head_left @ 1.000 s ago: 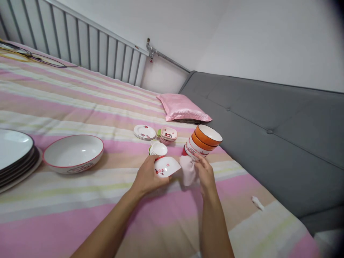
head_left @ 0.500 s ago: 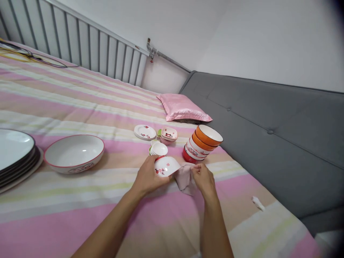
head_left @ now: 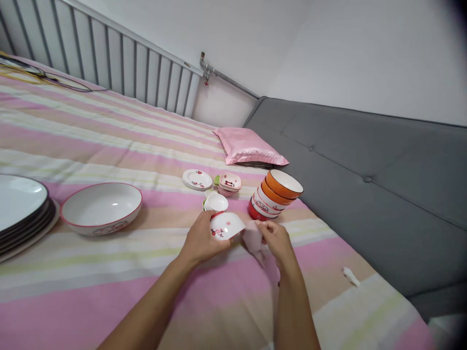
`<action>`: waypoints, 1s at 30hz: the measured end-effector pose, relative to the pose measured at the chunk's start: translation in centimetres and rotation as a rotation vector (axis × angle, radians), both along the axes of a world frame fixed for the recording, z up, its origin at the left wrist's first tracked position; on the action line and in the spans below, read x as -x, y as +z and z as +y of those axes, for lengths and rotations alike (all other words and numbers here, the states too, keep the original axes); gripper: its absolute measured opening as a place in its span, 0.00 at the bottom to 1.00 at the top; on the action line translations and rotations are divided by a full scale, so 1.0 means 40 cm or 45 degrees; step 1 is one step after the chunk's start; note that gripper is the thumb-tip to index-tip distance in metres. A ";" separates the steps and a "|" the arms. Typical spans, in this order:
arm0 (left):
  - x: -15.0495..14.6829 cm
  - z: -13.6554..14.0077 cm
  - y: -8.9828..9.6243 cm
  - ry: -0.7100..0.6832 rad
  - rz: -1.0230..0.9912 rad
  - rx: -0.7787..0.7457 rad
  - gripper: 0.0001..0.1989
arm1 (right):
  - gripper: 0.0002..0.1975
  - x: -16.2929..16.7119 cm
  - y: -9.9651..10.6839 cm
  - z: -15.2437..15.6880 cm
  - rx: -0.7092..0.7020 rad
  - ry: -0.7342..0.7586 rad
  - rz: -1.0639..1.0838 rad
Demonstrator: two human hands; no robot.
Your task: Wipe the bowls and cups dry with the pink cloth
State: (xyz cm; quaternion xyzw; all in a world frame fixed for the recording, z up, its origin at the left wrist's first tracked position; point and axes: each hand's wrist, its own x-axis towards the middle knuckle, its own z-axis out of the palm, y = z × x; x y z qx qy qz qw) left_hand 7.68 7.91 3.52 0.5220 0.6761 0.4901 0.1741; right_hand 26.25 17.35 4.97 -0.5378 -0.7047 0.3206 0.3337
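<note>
My left hand [head_left: 202,239] grips a small white bowl [head_left: 226,225] with red blossoms inside, tilted on its side. In my right hand [head_left: 274,237] a pale pink cloth [head_left: 252,238] is pinched, hanging down beside the bowl's right edge. Just beyond the bowl sit small white dishes [head_left: 218,201] with green handles. A stack of pink square dishes [head_left: 229,182] and a stack of white blossom plates [head_left: 197,179] lie behind them. To the right leans a tall stack of orange, white and red bowls [head_left: 280,184].
A wide red-rimmed bowl [head_left: 105,204] and a stack of black-edged plates [head_left: 22,194] rest on the left of the striped bedspread [head_left: 138,296]. A pink pillow [head_left: 251,147] lies by the grey headboard [head_left: 365,204]. A crumpled white scrap [head_left: 350,276] is at right.
My right hand has shifted its fingers slightly left on the cloth, which now hangs in a narrower fold. The left hand and the small bowl have stayed almost still.
</note>
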 end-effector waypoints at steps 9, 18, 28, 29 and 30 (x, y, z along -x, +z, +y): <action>-0.003 0.001 -0.004 0.028 0.000 0.024 0.29 | 0.15 -0.004 0.067 -0.040 0.048 -0.179 1.196; 0.000 -0.001 -0.006 -0.013 -0.007 -0.011 0.30 | 0.23 -0.005 0.081 -0.053 0.236 0.076 1.384; -0.020 0.000 -0.016 -0.090 0.078 -0.146 0.30 | 0.11 0.086 0.052 -0.105 -0.022 0.576 0.811; -0.021 -0.002 -0.014 -0.100 0.082 -0.139 0.28 | 0.11 0.093 0.051 -0.108 -0.112 0.671 0.673; -0.021 -0.004 -0.012 -0.105 0.083 -0.128 0.27 | 0.11 0.097 0.051 -0.110 -0.198 0.752 0.549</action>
